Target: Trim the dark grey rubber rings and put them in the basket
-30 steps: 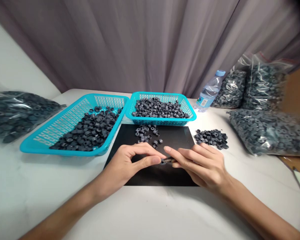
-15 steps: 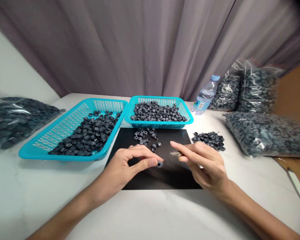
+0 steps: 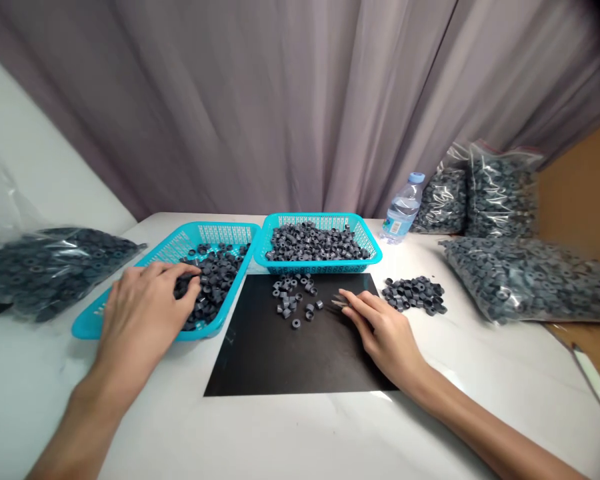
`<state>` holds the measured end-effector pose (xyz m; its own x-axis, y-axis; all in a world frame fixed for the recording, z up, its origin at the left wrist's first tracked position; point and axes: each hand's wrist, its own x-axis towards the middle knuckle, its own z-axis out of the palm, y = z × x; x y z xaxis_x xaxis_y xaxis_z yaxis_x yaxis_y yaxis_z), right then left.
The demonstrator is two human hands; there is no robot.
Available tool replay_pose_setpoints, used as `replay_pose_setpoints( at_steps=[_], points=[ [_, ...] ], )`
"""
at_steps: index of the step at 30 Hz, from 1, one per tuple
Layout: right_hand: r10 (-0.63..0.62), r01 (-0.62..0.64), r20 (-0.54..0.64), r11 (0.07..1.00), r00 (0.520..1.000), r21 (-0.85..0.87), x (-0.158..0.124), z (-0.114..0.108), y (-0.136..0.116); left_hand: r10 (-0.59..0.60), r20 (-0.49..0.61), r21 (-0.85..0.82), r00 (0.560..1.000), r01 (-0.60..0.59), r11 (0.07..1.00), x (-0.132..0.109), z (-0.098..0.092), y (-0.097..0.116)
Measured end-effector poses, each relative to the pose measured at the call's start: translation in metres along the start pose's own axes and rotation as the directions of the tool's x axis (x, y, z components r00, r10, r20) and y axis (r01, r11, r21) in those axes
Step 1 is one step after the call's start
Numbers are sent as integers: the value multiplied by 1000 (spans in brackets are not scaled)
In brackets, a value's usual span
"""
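Observation:
My left hand (image 3: 147, 310) is over the left blue basket (image 3: 220, 325), its thumb and fingers curved round dark grey rings (image 3: 215, 280) at the pile; whether it grips any is hidden. Above the right side of the black mat (image 3: 290, 367), my right hand (image 3: 377, 327) holds tweezers (image 3: 338, 301), their tips pointing left. Several loose grey rings (image 3: 287, 303) lie on the mat's back part, and one ring (image 3: 296, 324) sits slightly nearer to me, its hole facing up.
Behind the mat stands a second blue basket (image 3: 320, 267) full of rings. A loose pile of rings (image 3: 415, 295) lies right of the mat. Beyond are a water bottle (image 3: 403, 210) and filled plastic bags (image 3: 535, 280). Another filled bag (image 3: 55, 267) lies at the left.
My left hand has moved from above the mat to the left basket. The ring it held is out of its fingertips, and a ring now lies nearer on the mat. The view has shifted.

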<state>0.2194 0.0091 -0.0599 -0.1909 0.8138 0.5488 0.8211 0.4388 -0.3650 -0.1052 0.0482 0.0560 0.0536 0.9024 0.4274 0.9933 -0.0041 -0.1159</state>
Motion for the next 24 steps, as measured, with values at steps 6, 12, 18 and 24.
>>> replay_pose_setpoints(
  at_steps=[6,12,18,24],
  points=[
    [75,-70,77,996,994,-63,1,9,6,327,-283,-312,902,-409,857,-18,18,50],
    [71,-69,63,997,995,-38,0,12,7,579,-62,-423,813,-547,722,-45,43,82],
    [73,-72,72,997,995,-25,1,11,5,622,-93,-411,778,-598,688,-43,45,80],
    [78,-77,99,997,992,-13,1,9,5,682,-408,-428,607,-787,445,-46,30,84]
  ],
)
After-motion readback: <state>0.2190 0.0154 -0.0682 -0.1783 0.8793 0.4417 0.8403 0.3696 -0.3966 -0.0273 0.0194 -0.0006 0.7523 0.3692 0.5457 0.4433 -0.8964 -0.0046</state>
